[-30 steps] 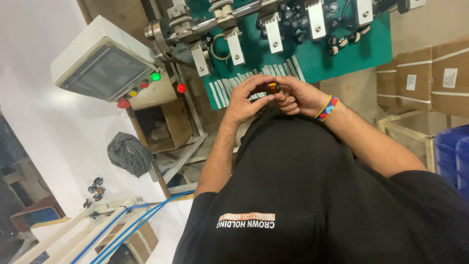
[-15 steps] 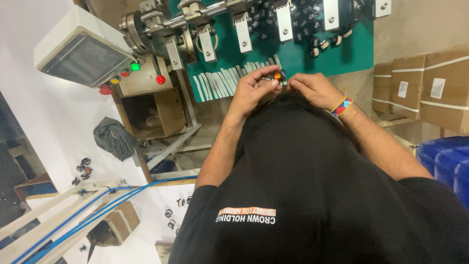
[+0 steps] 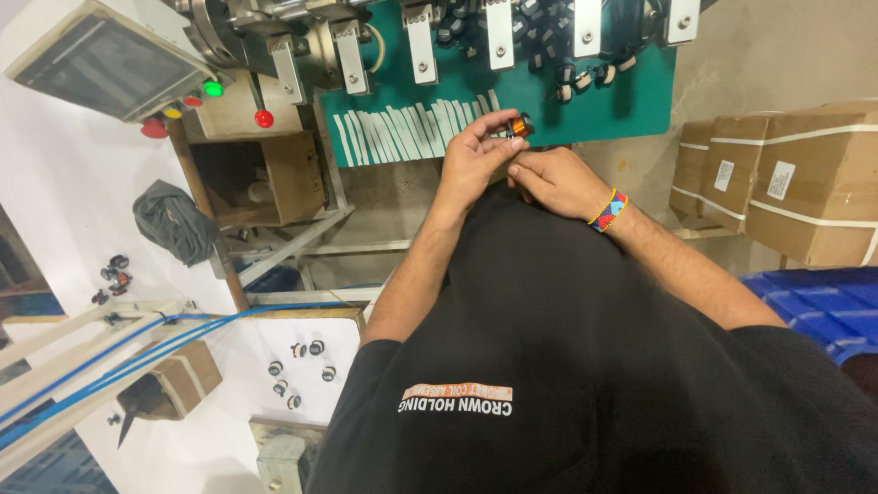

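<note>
Coil (image 3: pixel 520 125) pinched at left hand's (image 3: pixel 473 161) fingertips, above right hand (image 3: pixel 553 180).

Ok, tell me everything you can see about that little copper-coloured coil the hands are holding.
The small coil is a stubby round part wound with shiny orange-copper wire, dark at its ends. It is pinched at the fingertips of one hand, raised in front of the green work panel. The other hand, the one with a beaded wristband, sits just below and close to it; whether it touches is unclear. Finer details are too small to tell.
</note>
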